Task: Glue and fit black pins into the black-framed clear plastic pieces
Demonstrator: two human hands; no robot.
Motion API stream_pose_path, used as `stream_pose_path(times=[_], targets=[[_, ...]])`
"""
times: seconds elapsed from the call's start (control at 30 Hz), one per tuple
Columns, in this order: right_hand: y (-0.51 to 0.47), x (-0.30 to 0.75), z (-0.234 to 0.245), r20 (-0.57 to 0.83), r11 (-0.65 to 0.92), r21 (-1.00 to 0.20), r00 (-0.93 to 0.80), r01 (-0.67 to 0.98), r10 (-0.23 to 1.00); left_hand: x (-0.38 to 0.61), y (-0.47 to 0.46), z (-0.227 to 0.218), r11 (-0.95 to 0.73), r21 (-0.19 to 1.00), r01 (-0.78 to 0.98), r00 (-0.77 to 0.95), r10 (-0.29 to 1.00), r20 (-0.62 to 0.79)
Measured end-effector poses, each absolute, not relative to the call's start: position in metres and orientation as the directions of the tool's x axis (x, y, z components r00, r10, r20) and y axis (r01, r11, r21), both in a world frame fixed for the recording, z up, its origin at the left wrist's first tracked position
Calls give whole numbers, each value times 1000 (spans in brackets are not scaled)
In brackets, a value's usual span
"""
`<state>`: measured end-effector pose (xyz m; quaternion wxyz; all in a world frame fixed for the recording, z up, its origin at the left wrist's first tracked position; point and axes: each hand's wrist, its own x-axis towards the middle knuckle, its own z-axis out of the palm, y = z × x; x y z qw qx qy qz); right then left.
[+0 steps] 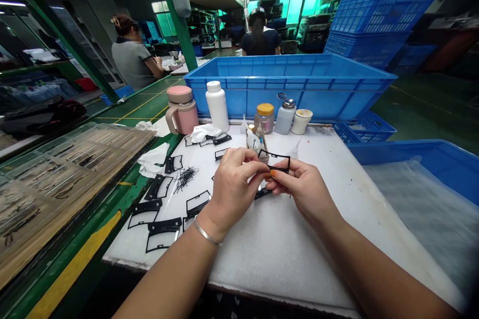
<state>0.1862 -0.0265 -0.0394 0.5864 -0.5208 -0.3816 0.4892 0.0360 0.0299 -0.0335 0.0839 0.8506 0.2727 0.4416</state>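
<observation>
My right hand (pixel 305 187) grips a small black plastic frame (pixel 289 163) by its near edge, raised over the white work board (pixel 269 254). My left hand (pixel 235 184) is closed in a pinch at the frame's left end; what lies between its fingertips is hidden. Beneath the hands another black part (pixel 263 193) shows on the board. To the left sits a loose pile of thin black strips (pixel 186 178). Several more black frames lie around it, among them one frame (pixel 163 234) close to the board's front left edge.
Along the board's back stand a pink mug (pixel 185 114), white bottle (pixel 217 107), yellow-lidded jar (pixel 264 118), grey dispenser (pixel 285 119) and small white pot (pixel 301 122). Behind is a large blue crate (pixel 292 92). A divided tray (pixel 71 174) lies left. Two people sit farther off.
</observation>
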Motion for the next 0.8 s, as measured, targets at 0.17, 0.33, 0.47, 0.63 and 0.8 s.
stream_pose_path(times=[0.17,0.33,0.47,0.63,0.8], targets=[[-26,186,-39,-35,3,-980,185,-200,982,36,29,-34,-806,322,496,474,563,677],[-26,185,-42,-13,20,-983,174,-185,985,37,30,-37,-796,313,517,473,571,670],[-25,185,-43,-8,22,-986,175,-166,985,39,30,-38,-807,307,504,518,567,641],[-25,185,-43,-24,5,-984,162,-179,986,39,29,-36,-792,380,477,522,604,603],[-26,186,-43,-45,-11,-982,176,-188,983,37,32,-35,-685,661,308,409,722,558]])
